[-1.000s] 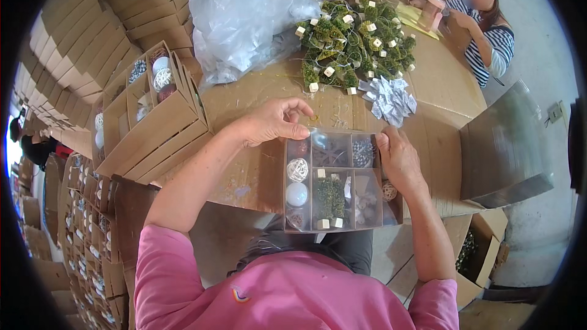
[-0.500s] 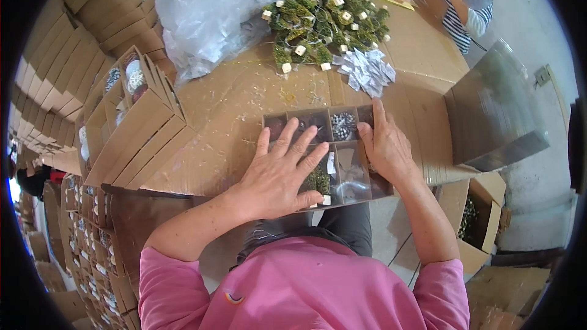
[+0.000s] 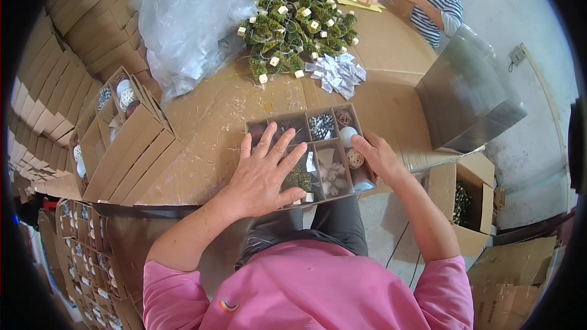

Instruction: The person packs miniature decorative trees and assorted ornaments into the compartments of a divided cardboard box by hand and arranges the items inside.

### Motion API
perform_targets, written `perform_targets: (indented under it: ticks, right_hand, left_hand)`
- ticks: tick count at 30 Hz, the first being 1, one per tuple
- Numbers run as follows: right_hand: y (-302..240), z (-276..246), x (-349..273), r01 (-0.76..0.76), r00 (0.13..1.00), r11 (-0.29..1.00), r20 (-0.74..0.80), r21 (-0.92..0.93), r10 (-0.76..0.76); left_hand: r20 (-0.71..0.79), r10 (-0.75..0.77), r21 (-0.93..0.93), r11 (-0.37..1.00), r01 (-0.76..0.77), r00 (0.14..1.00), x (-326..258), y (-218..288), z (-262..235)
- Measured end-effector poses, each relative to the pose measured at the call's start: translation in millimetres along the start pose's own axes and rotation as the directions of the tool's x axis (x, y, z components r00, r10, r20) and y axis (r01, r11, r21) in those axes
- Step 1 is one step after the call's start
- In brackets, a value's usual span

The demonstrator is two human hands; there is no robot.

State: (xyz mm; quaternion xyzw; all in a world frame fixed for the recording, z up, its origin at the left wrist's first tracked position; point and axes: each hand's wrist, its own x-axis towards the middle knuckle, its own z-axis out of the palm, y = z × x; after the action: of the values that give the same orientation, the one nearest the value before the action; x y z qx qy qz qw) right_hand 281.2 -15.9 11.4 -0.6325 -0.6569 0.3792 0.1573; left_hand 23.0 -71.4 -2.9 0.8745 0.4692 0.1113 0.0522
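Observation:
A shallow divided cardboard box (image 3: 310, 143) lies at the table's front edge, just ahead of me. In its compartments are a black-and-white pinecone (image 3: 321, 126), woven twig balls (image 3: 354, 159), a pale ball (image 3: 348, 137), whitish pieces (image 3: 334, 180) and green tinsel-like decoration (image 3: 298, 178). A glossy sheen shows at its lower right corner. My left hand (image 3: 260, 174) is spread flat over the box's left half, hiding part of the contents. My right hand (image 3: 382, 156) grips the right edge, thumb by the pale ball; its other fingers are partly hidden.
Beyond the box lie green garlands with cream cubes (image 3: 299, 27), white paper tags (image 3: 339, 74) and crumpled plastic (image 3: 189, 36). Nested divided boxes (image 3: 131, 153) stand left; a stack of clear sheets (image 3: 471, 88) stands right. A co-worker (image 3: 422, 0) sits at the far right.
My right hand has moved down along the box's edge, its index finger no longer stretched forward. The right-hand compartments show more clearly. My left hand stays spread on the box.

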Motion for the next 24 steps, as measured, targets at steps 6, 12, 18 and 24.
perform_targets:
  ticks: [6, 12, 18, 24]
  right_hand:
    - [11.4, 2.3, -4.8, -0.251, 0.946, 0.796, 0.315, 0.550, 0.081]
    - [8.5, 27.5, -15.2, -0.253, 0.959, 0.507, 0.283, 0.824, 0.019]
    - [21.8, 18.5, -4.6, -0.263, 0.965, 0.341, 0.245, 0.903, 0.094]
    - [10.4, -41.7, 70.5, 0.074, 0.997, 0.182, -0.077, 0.981, 0.013]
  left_hand:
    - [0.017, 0.085, -0.055, 0.995, -0.084, 0.996, -10.4, -17.2, 4.0]
    - [0.024, 0.101, -0.099, 0.990, -0.098, 0.995, -16.1, -22.9, 7.5]
    - [-0.191, 0.062, -0.403, 0.905, -0.136, 0.980, -11.4, -28.7, -14.8]
    - [-0.376, -0.134, -0.491, 0.868, -0.074, 0.917, -32.5, -31.7, 0.6]
